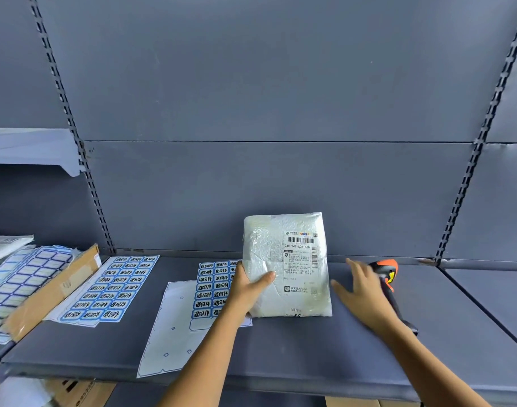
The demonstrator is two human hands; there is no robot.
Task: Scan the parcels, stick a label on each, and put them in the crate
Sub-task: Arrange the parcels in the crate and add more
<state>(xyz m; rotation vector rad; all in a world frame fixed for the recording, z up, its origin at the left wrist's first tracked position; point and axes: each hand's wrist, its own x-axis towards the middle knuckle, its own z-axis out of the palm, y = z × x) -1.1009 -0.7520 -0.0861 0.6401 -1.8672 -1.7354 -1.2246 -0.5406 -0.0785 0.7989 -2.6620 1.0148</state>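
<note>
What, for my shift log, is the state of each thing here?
White bubble-wrap parcel: held up on the grey shelf, printed label facing the camera.
Left-hand grip: curled round the parcel's left edge.
Orange-and-black handheld scanner: lying on the shelf, ungripped.
Right-hand grip: open, fingers spread, at the scanner, holding nothing.
Blue-bordered sticker sheet: flat, partly behind the parcel.

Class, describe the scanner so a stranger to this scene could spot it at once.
On the grey shelf, go right past the white parcel held in the left hand. Behind the open right hand lies the scanner, the only thing with an orange head and black handle.
</note>
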